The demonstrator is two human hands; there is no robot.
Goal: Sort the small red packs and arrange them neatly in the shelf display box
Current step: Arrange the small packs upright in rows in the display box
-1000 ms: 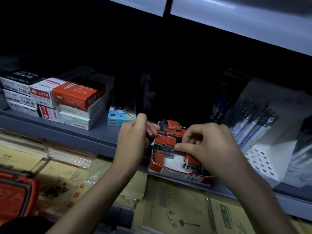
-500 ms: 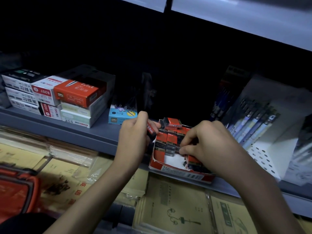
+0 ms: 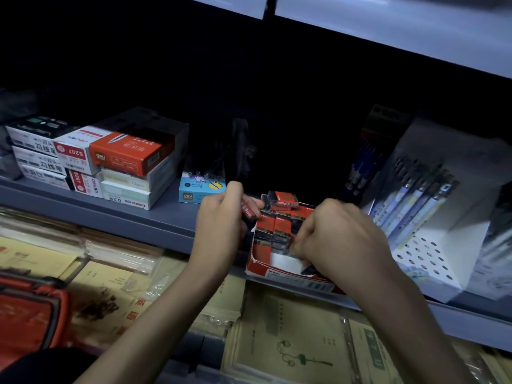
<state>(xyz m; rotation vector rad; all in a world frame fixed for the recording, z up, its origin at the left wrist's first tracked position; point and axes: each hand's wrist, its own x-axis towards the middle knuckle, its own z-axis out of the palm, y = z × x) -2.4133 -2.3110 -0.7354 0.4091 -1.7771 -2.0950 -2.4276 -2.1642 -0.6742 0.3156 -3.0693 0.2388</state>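
Red pack (image 3: 247, 210) in left hand (image 3: 221, 220), beside display box (image 3: 279, 268).

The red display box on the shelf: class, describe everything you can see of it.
The display box is an open-topped red carton, apparently cardboard, with a torn, low front wall and white inside. It sits at the grey shelf's front edge. Small red packs fill its back rows; the front is partly bare. The right hand reaches into it.

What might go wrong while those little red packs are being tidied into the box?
The display box sits at the shelf's front edge; a push from the right hand could tip it off. One red pack lies loose atop the rows and may slide. The left hand could drop its held pack.
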